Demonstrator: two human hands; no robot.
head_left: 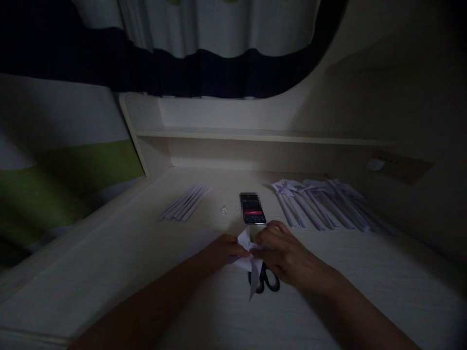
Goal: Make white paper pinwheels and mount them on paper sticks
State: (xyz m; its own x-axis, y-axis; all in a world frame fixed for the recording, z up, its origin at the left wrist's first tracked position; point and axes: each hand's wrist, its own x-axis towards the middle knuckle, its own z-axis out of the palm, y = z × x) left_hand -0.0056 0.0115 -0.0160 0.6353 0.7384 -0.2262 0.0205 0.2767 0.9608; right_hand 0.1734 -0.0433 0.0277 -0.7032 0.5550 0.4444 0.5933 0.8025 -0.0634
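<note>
Between my two hands is a white folded paper piece (245, 263) with several pointed flaps, one hanging down toward me. My left hand (226, 247) is closed on its left side, thumb and fingers pinching it. On the right, the fingers of my right hand (279, 248) are bent and pressed at the paper's centre. Scissors with black handles (272, 281) lie on the desk just beneath the paper and beside my right hand; their blades are hidden. Dim light leaves the fine folds hard to make out.
A phone (252, 209) lies beyond my hands. Several rolled paper sticks (186, 201) lie at the left, and several sticks with folded paper tops (314, 204) lie at the right. A crumpled scrap (224, 209) is near the phone. A shelf (233, 134) runs across the back.
</note>
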